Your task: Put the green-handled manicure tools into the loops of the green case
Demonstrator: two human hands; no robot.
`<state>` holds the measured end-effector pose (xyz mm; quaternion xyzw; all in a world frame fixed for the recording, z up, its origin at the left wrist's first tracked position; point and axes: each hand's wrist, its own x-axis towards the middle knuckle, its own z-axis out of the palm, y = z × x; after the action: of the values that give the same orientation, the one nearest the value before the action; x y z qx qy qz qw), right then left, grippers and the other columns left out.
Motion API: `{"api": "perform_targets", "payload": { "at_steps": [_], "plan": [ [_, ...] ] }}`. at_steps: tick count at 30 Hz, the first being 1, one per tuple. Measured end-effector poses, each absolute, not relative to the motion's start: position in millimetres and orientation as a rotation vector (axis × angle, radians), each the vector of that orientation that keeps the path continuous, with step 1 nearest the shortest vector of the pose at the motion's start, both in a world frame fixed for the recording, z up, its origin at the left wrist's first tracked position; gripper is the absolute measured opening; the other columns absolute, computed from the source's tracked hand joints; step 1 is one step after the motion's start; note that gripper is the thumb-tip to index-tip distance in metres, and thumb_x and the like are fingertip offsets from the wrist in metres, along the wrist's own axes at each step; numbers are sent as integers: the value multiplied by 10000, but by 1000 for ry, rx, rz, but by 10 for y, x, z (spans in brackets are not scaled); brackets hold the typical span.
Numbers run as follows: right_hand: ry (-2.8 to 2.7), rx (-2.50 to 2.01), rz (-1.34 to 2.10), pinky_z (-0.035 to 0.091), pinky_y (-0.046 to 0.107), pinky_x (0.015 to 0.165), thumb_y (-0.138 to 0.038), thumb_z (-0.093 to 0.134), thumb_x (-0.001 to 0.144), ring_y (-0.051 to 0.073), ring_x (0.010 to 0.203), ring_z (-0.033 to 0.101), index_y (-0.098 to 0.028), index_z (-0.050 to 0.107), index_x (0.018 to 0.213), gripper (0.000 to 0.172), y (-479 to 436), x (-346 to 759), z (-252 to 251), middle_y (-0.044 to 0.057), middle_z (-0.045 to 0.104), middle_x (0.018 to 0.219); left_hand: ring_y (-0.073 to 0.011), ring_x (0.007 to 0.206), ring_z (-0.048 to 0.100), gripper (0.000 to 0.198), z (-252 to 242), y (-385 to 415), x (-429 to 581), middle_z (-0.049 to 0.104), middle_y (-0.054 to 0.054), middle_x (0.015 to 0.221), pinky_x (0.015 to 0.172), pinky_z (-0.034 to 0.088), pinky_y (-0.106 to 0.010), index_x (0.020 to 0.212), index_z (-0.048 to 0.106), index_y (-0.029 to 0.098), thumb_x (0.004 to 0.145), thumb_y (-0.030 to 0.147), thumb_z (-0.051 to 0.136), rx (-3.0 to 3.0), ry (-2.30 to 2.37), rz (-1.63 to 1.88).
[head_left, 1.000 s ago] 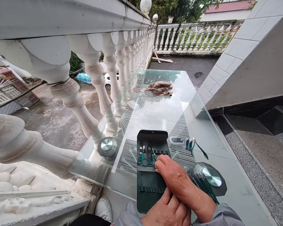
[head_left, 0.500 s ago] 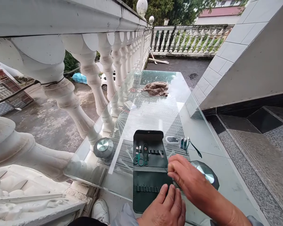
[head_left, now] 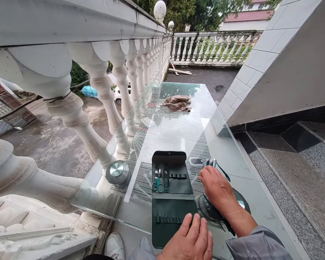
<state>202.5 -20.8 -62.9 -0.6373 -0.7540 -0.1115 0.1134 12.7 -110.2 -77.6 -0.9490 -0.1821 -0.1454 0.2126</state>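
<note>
A dark green manicure case (head_left: 173, 206) lies unfolded on the glass tabletop. Green-handled scissors (head_left: 158, 186), a slim tool beside them and a strapped green tool (head_left: 166, 180) sit in its upper panel; several loops there and in the lower panel hold nothing. My left hand (head_left: 188, 238) rests at the case's lower right edge, fingers stretched out. Right of the case is my right hand (head_left: 218, 187), its fingers curled down at the nail clippers (head_left: 209, 162) and partly covering them. Whatever its fingertips hold is hidden. Beside the clippers lies a long green-handled tool (head_left: 222, 169).
A grey oval object (head_left: 196, 162) lies left of the clippers. Farther back on the glass table (head_left: 176, 126) is a crumpled brown cloth (head_left: 177, 103). Round faceted supports (head_left: 118, 173) show beneath the glass. A white balustrade (head_left: 78, 119) runs along the left; stone steps (head_left: 284, 166) are at right.
My right hand has moved from the case's right edge, away to the right and forward, onto the nail clippers. My left hand stays at the case's lower edge.
</note>
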Motion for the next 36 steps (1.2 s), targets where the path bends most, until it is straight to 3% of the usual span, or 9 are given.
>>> {"api": "perform_targets", "payload": {
  "at_steps": [14,18,23,31,36],
  "plan": [
    [-2198,-1852,-277,381,307,679,-104,468,856,193,764,482,-185,508,727,157,-243,2139,-616,61,544,809,-277,1141,517,343,-779,-1089,140,554,-124,1236,985,355,-460,1196,542,116,947,294,388,-2613,-506,-506],
    [-2096,-1801,-339,404,332,721,-128,464,863,220,841,501,-166,551,857,95,-244,2053,-568,87,572,889,-280,1147,514,345,-778,-1098,139,545,-134,1245,984,354,-462,1204,536,113,951,297,391,-2623,-507,-484],
    [-2106,-1545,-100,423,334,787,-177,453,883,207,892,512,-183,540,953,113,-365,1663,-466,72,581,953,-280,1153,508,370,-807,-1117,145,524,-142,1275,995,350,-467,1223,525,111,954,323,385,-2643,-522,-442],
    [-2183,-1424,183,422,302,684,-118,481,845,173,784,511,-204,537,845,103,-480,1203,-441,36,571,843,-254,1090,527,329,-910,-1117,177,555,-80,1231,980,371,-477,1164,564,157,939,344,414,-2747,-541,-507],
    [-2293,-1446,80,376,269,624,-131,550,814,155,717,465,-216,558,799,87,-495,1086,-456,15,541,780,-230,1080,534,311,-977,-1124,173,558,-53,1229,929,404,-416,1133,580,205,951,345,371,-2764,-523,-510]
  ]
}}
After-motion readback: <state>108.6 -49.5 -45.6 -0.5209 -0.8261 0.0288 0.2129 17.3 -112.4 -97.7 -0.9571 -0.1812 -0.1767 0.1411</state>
